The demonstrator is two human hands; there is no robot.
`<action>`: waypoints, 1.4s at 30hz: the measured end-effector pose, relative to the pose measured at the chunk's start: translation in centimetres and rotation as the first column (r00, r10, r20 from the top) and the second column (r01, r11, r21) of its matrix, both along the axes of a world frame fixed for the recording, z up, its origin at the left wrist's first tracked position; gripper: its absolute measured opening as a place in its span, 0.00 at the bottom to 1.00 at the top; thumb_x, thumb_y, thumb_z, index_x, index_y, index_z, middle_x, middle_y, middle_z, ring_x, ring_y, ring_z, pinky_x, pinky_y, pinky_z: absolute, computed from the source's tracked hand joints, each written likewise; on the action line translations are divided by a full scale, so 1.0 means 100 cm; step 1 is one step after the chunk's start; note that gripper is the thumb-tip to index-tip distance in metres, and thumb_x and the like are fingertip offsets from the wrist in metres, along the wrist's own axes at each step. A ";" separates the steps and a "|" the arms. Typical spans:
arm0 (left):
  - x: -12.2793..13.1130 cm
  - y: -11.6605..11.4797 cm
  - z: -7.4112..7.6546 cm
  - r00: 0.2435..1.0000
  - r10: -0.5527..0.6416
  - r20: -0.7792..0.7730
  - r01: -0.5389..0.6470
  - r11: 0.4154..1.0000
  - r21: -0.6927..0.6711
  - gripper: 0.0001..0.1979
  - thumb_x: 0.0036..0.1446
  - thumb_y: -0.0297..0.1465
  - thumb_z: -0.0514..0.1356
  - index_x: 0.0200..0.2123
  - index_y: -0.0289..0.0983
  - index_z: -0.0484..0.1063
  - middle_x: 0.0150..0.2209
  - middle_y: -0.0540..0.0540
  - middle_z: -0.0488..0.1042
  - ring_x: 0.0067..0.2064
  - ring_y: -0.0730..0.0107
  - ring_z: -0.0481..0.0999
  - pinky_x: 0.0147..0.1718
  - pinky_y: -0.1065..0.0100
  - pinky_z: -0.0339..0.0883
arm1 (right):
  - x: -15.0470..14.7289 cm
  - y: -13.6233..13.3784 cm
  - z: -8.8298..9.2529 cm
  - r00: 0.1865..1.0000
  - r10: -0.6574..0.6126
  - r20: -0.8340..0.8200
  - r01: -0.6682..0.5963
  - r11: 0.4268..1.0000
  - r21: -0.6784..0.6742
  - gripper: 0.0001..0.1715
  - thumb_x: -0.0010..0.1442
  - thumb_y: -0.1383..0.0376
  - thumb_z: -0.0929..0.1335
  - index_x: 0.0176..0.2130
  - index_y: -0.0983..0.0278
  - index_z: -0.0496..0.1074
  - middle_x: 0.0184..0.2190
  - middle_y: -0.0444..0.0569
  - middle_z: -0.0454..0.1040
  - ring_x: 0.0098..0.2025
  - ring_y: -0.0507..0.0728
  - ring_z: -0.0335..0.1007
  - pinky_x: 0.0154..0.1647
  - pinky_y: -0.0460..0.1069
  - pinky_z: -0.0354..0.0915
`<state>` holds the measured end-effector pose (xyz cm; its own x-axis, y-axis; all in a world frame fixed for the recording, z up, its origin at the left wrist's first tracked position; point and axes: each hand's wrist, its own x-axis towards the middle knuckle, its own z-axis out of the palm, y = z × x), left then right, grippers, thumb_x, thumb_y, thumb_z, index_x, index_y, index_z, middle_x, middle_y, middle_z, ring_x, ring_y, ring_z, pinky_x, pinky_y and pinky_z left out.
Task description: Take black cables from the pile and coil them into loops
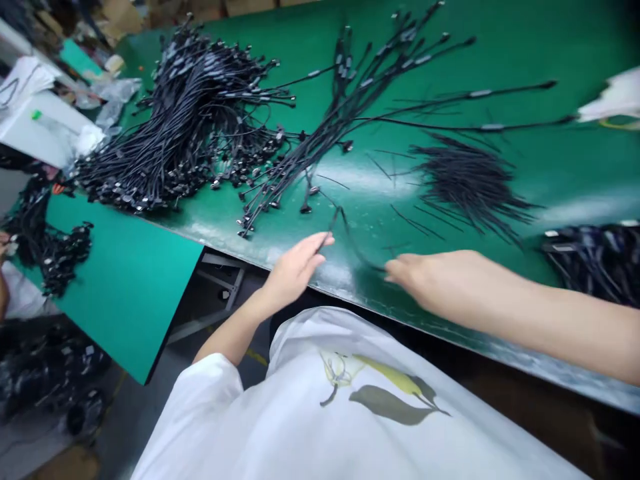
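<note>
A thin black cable (353, 243) runs between my two hands near the front edge of the green table, bent into a peak. My left hand (297, 267) is closed on one end of it, with the thumb and fingers pinching. My right hand (430, 280) pinches the other end, and its fingertips hide that end. Just beyond my left hand lies a loose bundle of black cables (320, 143) with small connectors and grey sleeves. Beyond my right hand is a pile of short thin black ties or wire pieces (467, 180), with several scattered around it.
A large heap of black cables (175, 120) covers the table's far left. Another dark cable bundle (595, 260) lies at the right edge. A lower green board (120, 267) on the left carries more cables, with another person's hand (5, 243) beside them. A white box (45, 127) stands behind.
</note>
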<state>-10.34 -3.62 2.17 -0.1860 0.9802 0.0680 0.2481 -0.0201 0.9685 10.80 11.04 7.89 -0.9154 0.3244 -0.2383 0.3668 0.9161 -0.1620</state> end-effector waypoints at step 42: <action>0.056 0.029 -0.009 0.783 -0.046 0.620 0.204 0.961 -0.187 0.26 0.58 0.54 0.55 0.25 0.36 0.65 0.24 0.49 0.67 0.33 0.68 0.72 0.44 0.62 0.65 | -0.028 -0.016 -0.082 0.474 -0.872 -0.121 -0.090 0.089 -0.992 0.17 0.57 0.53 0.67 0.28 0.64 0.65 0.18 0.36 0.56 0.18 0.46 0.46 0.20 0.43 0.47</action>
<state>-4.70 -0.74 1.30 0.0143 0.9690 -0.2467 -0.3784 0.2336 0.8957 8.03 9.45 -0.30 -0.6723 0.7122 -0.2023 -0.0503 -0.3165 -0.9472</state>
